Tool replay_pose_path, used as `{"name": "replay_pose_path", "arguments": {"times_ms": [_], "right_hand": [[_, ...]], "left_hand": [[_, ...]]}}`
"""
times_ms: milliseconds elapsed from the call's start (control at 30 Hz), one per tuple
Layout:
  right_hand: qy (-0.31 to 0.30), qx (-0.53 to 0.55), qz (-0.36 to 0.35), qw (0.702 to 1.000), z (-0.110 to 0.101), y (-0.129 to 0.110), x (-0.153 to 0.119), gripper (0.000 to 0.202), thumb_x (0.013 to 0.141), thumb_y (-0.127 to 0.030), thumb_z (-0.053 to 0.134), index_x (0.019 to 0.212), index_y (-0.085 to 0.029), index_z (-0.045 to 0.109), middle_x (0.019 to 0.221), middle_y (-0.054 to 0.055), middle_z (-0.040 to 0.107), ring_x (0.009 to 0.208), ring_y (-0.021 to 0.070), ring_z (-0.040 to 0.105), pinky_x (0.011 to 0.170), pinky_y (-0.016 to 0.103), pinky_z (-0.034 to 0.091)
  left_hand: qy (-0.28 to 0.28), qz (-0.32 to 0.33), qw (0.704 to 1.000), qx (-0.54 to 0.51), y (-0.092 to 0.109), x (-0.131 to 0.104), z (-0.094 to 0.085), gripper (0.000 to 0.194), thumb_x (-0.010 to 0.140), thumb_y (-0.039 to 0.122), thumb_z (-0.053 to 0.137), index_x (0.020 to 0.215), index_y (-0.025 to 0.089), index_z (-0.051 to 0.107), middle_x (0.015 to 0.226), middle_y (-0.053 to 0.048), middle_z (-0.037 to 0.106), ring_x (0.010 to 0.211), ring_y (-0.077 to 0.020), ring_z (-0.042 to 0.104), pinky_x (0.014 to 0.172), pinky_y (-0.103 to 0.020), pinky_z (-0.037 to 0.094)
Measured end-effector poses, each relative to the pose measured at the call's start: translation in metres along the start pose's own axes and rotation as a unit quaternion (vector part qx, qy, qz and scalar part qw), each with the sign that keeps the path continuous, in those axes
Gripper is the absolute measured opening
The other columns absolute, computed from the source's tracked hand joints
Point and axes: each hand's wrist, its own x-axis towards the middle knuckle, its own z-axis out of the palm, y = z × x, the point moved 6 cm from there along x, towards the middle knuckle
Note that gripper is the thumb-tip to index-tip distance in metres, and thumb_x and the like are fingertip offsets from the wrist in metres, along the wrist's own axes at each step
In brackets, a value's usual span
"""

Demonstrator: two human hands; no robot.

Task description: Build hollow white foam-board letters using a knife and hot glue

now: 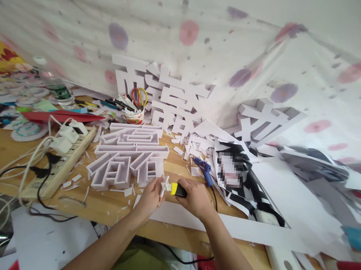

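My left hand [149, 197] is closed on a small white foam-board piece [165, 186], held upright just above the table's front part. My right hand [197, 198] wraps round a black-and-yellow utility knife [174, 189]. Its yellow end points left and meets or nearly meets the white piece; I cannot make out the blade. Just beyond my left hand lies a large white foam-board character [130, 148] with raised walls and open hollows. A blue hot glue gun [203, 167] rests beyond my right hand, its black cord running toward me.
A power strip [64, 156] with plugs and tangled cables lies left. A paper cup [134, 116] holds scissors and pens. White characters [173, 96] lean on the curtained wall. Scraps litter the wooden table [179, 159]. White sheets [275, 177] cover the right side; a long strip [187, 219] lies along the front.
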Motion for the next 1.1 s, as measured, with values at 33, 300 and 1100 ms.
{"name": "replay_pose_path", "arguments": {"times_ms": [33,300,1100], "right_hand": [[0.003,0.002,0.003,1.0,0.0,0.001,0.001,0.009,0.07,-0.016,0.056,0.077,-0.02,0.053,0.073,0.001,0.063,0.068,0.0154,0.057,0.057,0.022,0.028],[0.009,0.006,0.019,1.0,0.004,0.005,0.003,0.008,0.07,-0.018,0.055,0.078,-0.02,0.053,0.07,0.0,0.063,0.064,0.0142,0.057,0.054,0.022,0.025],[0.042,-0.029,0.135,0.99,0.041,0.049,0.008,0.02,0.079,-0.024,0.058,0.097,-0.017,0.056,0.096,0.012,0.058,0.094,0.0269,0.055,0.08,0.038,0.044]], "left_hand": [[-0.004,0.001,1.0,-0.002,-0.001,0.0,0.0,0.046,0.071,0.067,0.044,0.066,0.021,0.04,0.037,0.011,0.03,0.026,-0.0043,0.023,0.03,-0.019,0.015],[-0.003,0.018,1.0,0.02,0.004,-0.002,-0.004,0.046,0.075,0.066,0.041,0.064,0.022,0.039,0.038,0.011,0.028,0.027,-0.0058,0.023,0.032,-0.021,0.015],[0.128,0.161,0.905,0.373,0.035,-0.009,-0.034,0.028,0.084,0.037,0.03,0.061,0.023,0.036,0.048,0.002,0.042,0.049,-0.0156,0.046,0.052,-0.026,0.029]]}}
